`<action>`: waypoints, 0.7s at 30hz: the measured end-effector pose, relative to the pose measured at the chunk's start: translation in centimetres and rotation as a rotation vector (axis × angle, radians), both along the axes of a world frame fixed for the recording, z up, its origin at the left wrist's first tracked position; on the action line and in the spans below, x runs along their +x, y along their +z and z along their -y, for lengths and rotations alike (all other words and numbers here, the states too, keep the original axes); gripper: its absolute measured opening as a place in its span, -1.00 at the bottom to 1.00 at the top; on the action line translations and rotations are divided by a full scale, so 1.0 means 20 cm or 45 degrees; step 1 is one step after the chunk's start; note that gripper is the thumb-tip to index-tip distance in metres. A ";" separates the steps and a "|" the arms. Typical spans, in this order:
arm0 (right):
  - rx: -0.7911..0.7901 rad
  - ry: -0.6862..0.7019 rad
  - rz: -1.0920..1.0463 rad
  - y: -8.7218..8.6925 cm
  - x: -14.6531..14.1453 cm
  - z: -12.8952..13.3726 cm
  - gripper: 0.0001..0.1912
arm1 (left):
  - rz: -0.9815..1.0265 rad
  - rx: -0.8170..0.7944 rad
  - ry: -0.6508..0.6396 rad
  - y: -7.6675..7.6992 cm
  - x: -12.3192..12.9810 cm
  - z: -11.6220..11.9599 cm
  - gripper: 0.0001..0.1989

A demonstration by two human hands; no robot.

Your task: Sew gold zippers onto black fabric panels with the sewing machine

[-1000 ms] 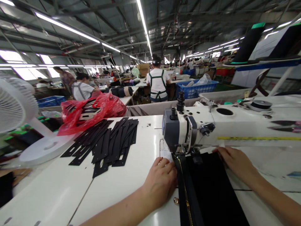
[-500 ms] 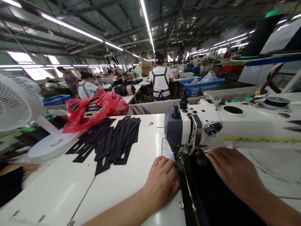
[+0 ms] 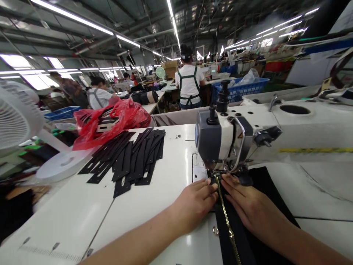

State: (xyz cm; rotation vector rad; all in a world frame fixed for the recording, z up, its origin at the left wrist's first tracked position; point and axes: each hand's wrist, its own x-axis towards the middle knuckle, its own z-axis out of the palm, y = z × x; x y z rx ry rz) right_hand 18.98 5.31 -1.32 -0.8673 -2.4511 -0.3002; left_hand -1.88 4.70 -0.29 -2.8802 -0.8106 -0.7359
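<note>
A black fabric piece (image 3: 271, 191) with a brass-toothed zipper (image 3: 224, 206) lies under the needle area of a white-and-grey sewing machine (image 3: 209, 138). The metal zipper pull rests partway down the teeth. My left hand (image 3: 194, 206) is closed at the zipper's left edge, fingers bent and fingertips just before the presser foot; its thumb is hidden. On the other side, my right hand (image 3: 252, 209) lies with outstretched fingers flat on the black fabric, tips close to the zipper and the foot. The fabric reaches past my right wrist and out of the bottom of the view.
Black strips with slots (image 3: 135, 158) lie heaped on the white table (image 3: 132, 224), left of the machine. Behind them sits a red plastic bag (image 3: 110, 119) of similar pieces. A white fan (image 3: 20, 116) stands at far left. Beyond are a co-worker (image 3: 189, 84) and a blue basket (image 3: 237, 89).
My right hand has moved left from the fabric's far side to beside the zipper. The fabric's right part now shows spread beside the machine. The left hand's fingertips have shifted towards the zipper.
</note>
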 end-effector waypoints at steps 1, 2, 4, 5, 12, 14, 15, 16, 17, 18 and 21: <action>0.003 0.001 -0.001 0.00 0.00 0.00 -0.63 | -0.003 0.005 -0.007 0.00 0.00 0.00 -0.71; 0.006 0.000 -0.005 0.00 0.00 0.00 -0.63 | -0.002 0.007 -0.012 0.00 0.00 -0.01 -0.71; 0.001 -0.002 -0.021 0.00 0.00 0.00 -0.63 | -0.005 0.001 -0.014 -0.01 0.00 -0.01 -0.72; -0.008 -0.001 -0.033 -0.01 0.00 0.00 -0.63 | -0.011 -0.007 -0.013 -0.01 -0.01 -0.01 -0.72; -0.047 -0.019 -0.035 0.00 0.00 0.01 -0.63 | -0.004 -0.039 0.002 -0.02 -0.01 -0.01 -0.73; -0.055 -0.018 -0.039 0.00 -0.01 0.01 -0.62 | 0.004 -0.040 0.000 -0.02 0.00 -0.02 -0.73; -0.064 -0.014 -0.049 0.00 -0.01 0.00 -0.62 | 0.007 -0.045 0.001 -0.02 0.00 -0.03 -0.74; -0.075 -0.010 -0.065 0.00 -0.01 -0.01 -0.62 | 0.015 -0.053 0.001 -0.02 0.00 -0.04 -0.74; -0.097 -0.008 -0.082 -0.01 -0.01 -0.02 -0.62 | 0.029 -0.066 0.001 -0.03 0.00 -0.05 -0.75; -0.125 -0.008 -0.099 -0.01 -0.02 -0.03 -0.63 | 0.046 -0.085 0.002 -0.03 0.00 -0.06 -0.75; -0.212 -0.003 -0.125 0.01 -0.02 -0.07 -0.65 | 0.098 -0.171 0.000 -0.02 0.00 -0.07 -0.75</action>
